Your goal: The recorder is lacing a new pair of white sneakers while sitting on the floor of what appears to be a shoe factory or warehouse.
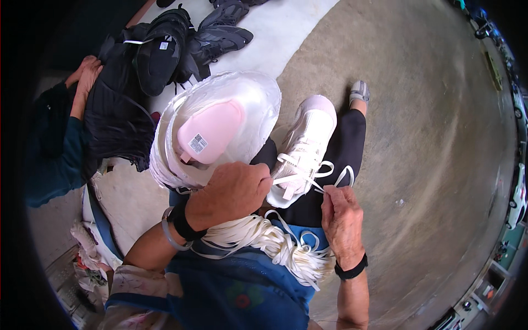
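A white and pale pink sneaker (311,132) rests across my lap, toe pointing away, its white lace (300,159) threaded through the upper part. My left hand (236,187) is closed at the near left of the sneaker, pinching one lace end drawn out sideways. With thumb and fingertips my right hand (341,220) grips the lace on the other side, where a loop stands up above the fingers. A thick bundle of loose white laces (269,242) lies on my blue apron (231,291) below both hands.
Left of the sneaker sit nested white shoe pieces (258,99) with a pink labelled oval piece (214,132) inside. Black shoes (159,55) lie on a white surface (291,22) beyond. A co-worker's hands (85,77) handle black laces at the left. Concrete floor (429,137) spreads rightward.
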Available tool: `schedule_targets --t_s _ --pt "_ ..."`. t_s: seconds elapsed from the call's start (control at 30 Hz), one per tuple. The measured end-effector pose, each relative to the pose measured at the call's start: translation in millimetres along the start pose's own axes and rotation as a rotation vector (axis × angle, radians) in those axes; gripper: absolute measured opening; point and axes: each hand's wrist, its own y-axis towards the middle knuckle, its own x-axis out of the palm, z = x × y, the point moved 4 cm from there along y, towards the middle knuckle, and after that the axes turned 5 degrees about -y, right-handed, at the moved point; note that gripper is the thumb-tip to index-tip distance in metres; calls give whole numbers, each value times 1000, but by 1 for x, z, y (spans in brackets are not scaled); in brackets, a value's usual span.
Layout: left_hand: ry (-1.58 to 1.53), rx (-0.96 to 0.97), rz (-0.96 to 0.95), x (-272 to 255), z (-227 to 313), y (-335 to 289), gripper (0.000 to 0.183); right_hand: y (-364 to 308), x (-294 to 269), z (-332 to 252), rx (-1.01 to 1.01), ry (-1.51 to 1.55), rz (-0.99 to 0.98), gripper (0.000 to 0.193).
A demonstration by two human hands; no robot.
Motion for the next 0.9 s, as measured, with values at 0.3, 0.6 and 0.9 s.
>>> schedule_targets --t_s 0.3,0.6,0.9 --pt "31 26 20 11 -4 -2 16 -3 2 -3 36 -15 -73 12" --pt "-149 -56 4 4 4 -2 47 5 9 -24 25 68 -104 48" --pt "-129 62 -38 25 -3 -18 66 34 33 -37 -51 -18 -269 39"
